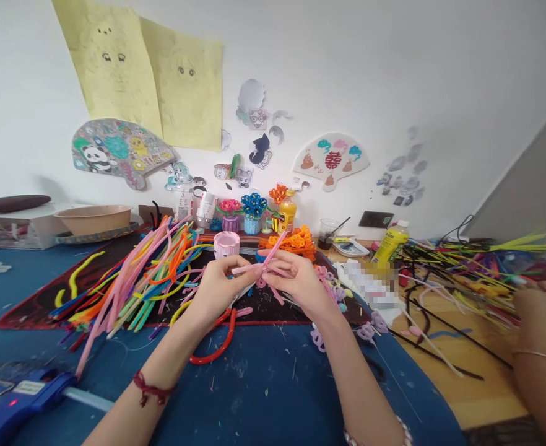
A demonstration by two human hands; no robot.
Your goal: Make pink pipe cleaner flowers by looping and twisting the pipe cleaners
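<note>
Both hands engaged, frame centre.
My left hand (234, 280) and right hand (291, 272) pinch pink stems (273, 265), fingers nearly closed.

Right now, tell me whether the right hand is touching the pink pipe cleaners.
Touching: the head view shows the fingers of the right hand pinching the pink pipe cleaners.

Head camera: it looked from above the hands, forward and down.
Wall (440, 74): the camera faced it, and it filled the top of the view.
Left hand (229, 282) and right hand (296, 279): they were close, near the middle.
Blue glue gun (26, 396): it was near too, low on the left side.
Co-worker's arm (540, 371): the right edge cut it off.
</note>
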